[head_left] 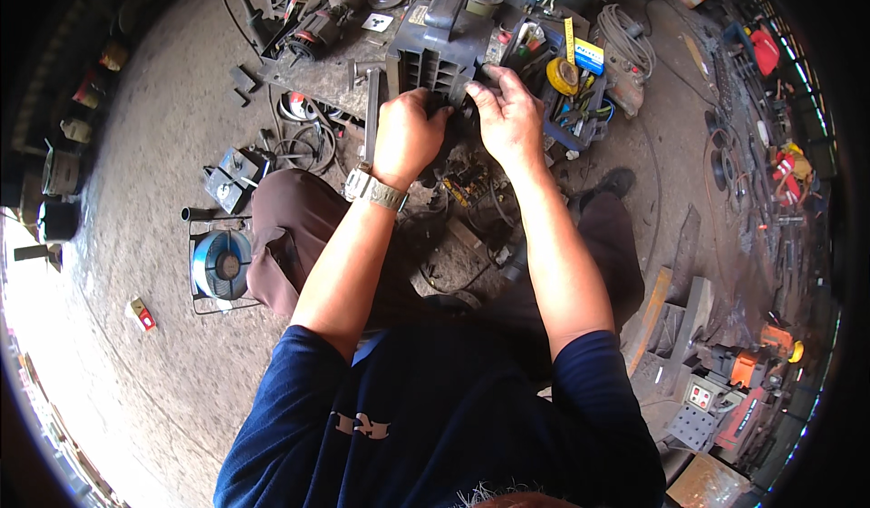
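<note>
In front of me stands a dark grey box-shaped machine (412, 41) with a raised carrying handle (450, 2) and a ribbed, slotted front (428, 71). My left hand (408, 138) is closed at the lower front edge of this machine, its fingertips curled out of sight. My right hand (510, 116) pinches with thumb and forefinger at the front right corner, on a dark part that I cannot make out. Just left of my left hand, an upright metal bar (372, 109) rises beside the machine.
A bin of tools (580, 127) with a yellow tape measure (563, 76) stands right of the machine. An angle grinder (313, 35) lies on the bench (317, 82) to the left. Cables and a blue wire spool (222, 265) are on the floor; coiled cable (627, 41) lies at far right.
</note>
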Tool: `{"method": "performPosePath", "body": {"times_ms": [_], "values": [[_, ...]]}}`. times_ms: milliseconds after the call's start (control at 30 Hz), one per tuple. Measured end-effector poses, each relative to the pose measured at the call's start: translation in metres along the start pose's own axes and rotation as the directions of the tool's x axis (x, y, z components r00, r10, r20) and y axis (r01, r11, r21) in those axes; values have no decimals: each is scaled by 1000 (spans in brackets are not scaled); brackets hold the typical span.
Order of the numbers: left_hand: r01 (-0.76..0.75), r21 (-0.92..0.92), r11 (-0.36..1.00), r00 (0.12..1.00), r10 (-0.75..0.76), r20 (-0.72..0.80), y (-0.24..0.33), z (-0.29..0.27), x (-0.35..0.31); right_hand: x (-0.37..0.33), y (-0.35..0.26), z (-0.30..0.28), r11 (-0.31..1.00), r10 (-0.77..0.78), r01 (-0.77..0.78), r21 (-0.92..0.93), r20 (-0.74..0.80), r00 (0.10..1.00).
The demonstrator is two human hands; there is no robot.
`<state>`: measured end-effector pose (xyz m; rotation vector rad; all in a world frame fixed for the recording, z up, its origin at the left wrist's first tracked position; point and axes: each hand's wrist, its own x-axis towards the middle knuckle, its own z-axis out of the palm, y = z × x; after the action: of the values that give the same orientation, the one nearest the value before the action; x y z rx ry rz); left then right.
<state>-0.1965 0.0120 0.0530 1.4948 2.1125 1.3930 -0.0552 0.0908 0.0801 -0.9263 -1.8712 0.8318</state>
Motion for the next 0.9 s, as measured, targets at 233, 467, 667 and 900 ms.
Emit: {"method": "performPosePath", "body": {"times_ms": [233,467,667,900], "values": [[-5,26,1000,1000,4,3,16,-13,7,1,0,0,1000,-11,11,-20,-14,1000],[-46,-1,999,999,46,12,33,-29,14,1,4,-3,996,-69,68,-52,-17,997],[-33,-51,998,999,34,24,15,-32,4,-13,13,-1,1000,-14,15,26,-61,998],[-37,2,999,999,37,5,0,-45,-14,-45,33,5,987,119,-113,117,-47,992]]}}
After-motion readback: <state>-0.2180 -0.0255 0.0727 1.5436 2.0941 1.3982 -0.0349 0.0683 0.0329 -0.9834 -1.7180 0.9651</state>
